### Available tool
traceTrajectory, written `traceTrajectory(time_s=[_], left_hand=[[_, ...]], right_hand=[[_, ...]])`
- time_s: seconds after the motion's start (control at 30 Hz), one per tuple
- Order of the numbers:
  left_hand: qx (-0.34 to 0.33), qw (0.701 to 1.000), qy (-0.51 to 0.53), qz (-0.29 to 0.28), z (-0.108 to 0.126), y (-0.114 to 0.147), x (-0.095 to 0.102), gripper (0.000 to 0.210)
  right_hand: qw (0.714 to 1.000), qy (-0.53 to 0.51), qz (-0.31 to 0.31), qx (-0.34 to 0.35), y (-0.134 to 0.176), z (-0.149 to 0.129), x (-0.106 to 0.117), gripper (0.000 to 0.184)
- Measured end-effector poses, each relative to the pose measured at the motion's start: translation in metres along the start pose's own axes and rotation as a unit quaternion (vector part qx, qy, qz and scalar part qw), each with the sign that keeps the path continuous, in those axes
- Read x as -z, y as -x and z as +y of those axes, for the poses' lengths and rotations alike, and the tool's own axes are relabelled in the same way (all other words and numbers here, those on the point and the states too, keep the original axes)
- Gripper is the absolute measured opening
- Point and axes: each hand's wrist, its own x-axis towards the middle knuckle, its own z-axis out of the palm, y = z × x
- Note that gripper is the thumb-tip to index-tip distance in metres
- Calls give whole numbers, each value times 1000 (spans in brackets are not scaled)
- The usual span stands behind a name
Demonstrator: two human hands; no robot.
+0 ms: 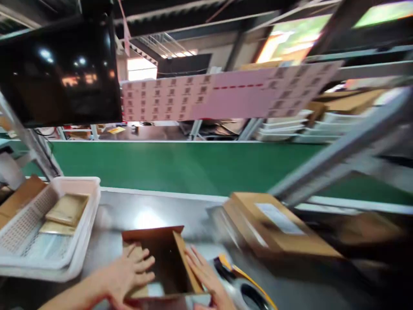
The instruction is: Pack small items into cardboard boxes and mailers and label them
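Note:
An open cardboard box point(167, 262) lies on the metal worktable near the bottom centre, its dark inside facing up. My left hand point(132, 273) rests over the box's left side with its fingers spread. Along the outside of the right wall lies my right hand point(208, 275), fingers stretched out flat against the cardboard. Something pale shows inside the box, low down beside the left fingers; its kind is unclear. Just right of my right hand sits what looks like a tape dispenser point(243, 290), orange and black with a roll, partly blurred.
White plastic baskets point(92, 215), stacked at left, hold flat brown packages point(67, 209). Closed cardboard boxes with a white label point(267, 224) stand at right. Beyond the worktable point(129, 206) runs a green conveyor belt point(161, 165). A monitor point(61, 77) and a strip of printed codes point(238, 92) hang above.

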Motion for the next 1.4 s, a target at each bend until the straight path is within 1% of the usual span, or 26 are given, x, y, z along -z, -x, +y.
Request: traceTrajectory(time_s=[0.03,0.07,0.13,0.17,0.23,0.3,0.33,0.4,0.47,0.5,0.57,0.63,0.7,0.77,0.8,0.87,0.93,0.97,1.03,1.1,1.17,1.23,1.27,1.3,1.33,1.4], left_hand=[[-9,999,39,-30,-1,2,7,83],[-13,996,72,-49,-2,5,13,81],[-7,990,127,-55,-7,13,14,59],[7,988,149,-32,-9,17,6,47],[42,981,181,64,-16,26,-21,33],[74,958,205,187,-25,33,-59,37],[90,939,222,247,-28,36,-77,46],[182,881,238,367,-29,37,-105,69],[266,834,170,453,-23,32,-116,81],[285,828,98,473,-18,27,-114,82],[277,843,-75,455,-10,15,-96,86],[241,870,-205,378,-7,3,-68,98],[210,891,-263,306,-8,-6,-43,114],[202,889,-295,285,-8,-10,-34,120],[208,881,-311,288,-7,-9,-38,117],[213,867,-334,301,-5,-3,-57,101],[199,866,-332,316,-5,8,-85,85],[191,870,-320,324,-7,13,-97,80],[188,882,-284,326,-13,22,-112,75],[202,894,-251,313,-22,26,-114,73],[196,906,-226,300,-30,25,-108,71],[181,920,-197,287,-34,24,-99,70],[171,929,-177,278,-35,23,-94,69],[163,938,-152,266,-36,22,-90,67],[154,947,-126,253,-37,20,-86,65],[127,962,-74,230,-39,16,-78,62]], right_hand=[[1000,-4,-26,0,12,0,6,94],[999,-11,-51,1,18,-1,10,100],[996,-27,-87,-9,19,-3,14,103],[995,-34,-98,-15,15,-4,14,100],[991,-60,-116,-25,7,-9,12,86],[987,-115,-106,-44,1,-15,6,69],[982,-154,-82,-73,0,-19,1,64],[960,-228,-8,-163,0,-25,-14,60],[928,-259,87,-253,1,-30,-35,60],[912,-257,135,-289,2,-31,-46,62],[886,-243,211,-335,4,-32,-64,73],[875,-221,240,-358,6,-31,-74,82],[889,-185,227,-353,7,-32,-74,84],[917,-130,196,-321,6,-34,-65,89],[933,-95,183,-296,4,-36,-60,93],[964,1,147,-219,0,-42,-48,93],[984,95,68,-134,-5,-51,-38,82],[986,125,18,-109,-9,-55,-34,75],[982,136,-78,-104,-13,-62,-27,65],[980,103,-129,-111,-11,-58,-18,69],[985,66,-114,-112,2,-38,-3,69],[983,78,-26,-164,25,0,19,59],[964,122,48,-231,38,23,31,56],[930,180,105,-301,51,47,43,55],[909,208,128,-337,62,70,55,59],[891,227,112,-376,80,104,70,54]])
